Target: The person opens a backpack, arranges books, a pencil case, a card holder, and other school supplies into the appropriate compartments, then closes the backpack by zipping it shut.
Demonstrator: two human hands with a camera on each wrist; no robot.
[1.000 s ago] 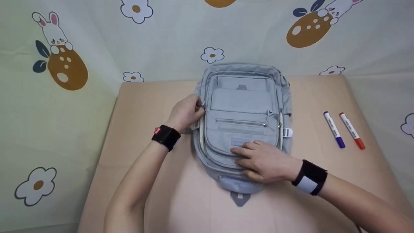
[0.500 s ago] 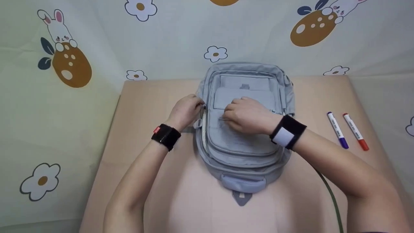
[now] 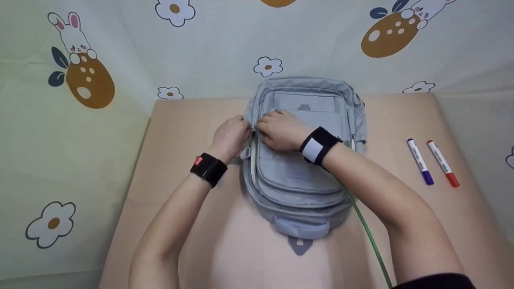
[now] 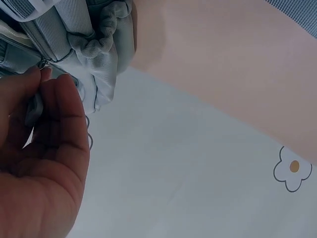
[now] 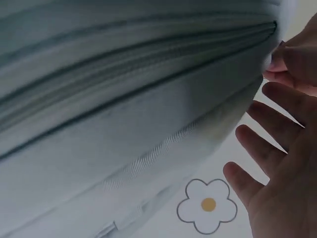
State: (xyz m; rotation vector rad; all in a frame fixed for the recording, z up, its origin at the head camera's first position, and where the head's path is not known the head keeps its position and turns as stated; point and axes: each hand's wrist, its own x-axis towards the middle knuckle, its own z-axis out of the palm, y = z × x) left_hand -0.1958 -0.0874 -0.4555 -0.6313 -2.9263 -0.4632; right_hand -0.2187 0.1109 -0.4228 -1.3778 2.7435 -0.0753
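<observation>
A grey-blue backpack [image 3: 301,172] lies on the table with its top handle [image 3: 301,228] toward me. At its left side my left hand [image 3: 231,136] pinches a zipper pull [image 4: 34,109] between thumb and fingers, seen best in the left wrist view. My right hand [image 3: 283,130] reaches across the front of the bag, its fingertips close beside the left hand at the bag's left edge. In the right wrist view its fingers [image 5: 270,144] are spread and fairly straight. A zipper seam [image 3: 253,168] gapes along the left side, showing pale lining.
Two markers, one purple-capped [image 3: 420,161] and one red-capped [image 3: 443,163], lie to the right of the bag. A green cord [image 3: 371,237] runs beside my right arm. Patterned cloth [image 3: 217,52] hangs behind the table [image 3: 192,224].
My right hand has moved from the lower front of the backpack up and left, across to the left hand. The left hand stays at the zipper pull. The markers have not moved.
</observation>
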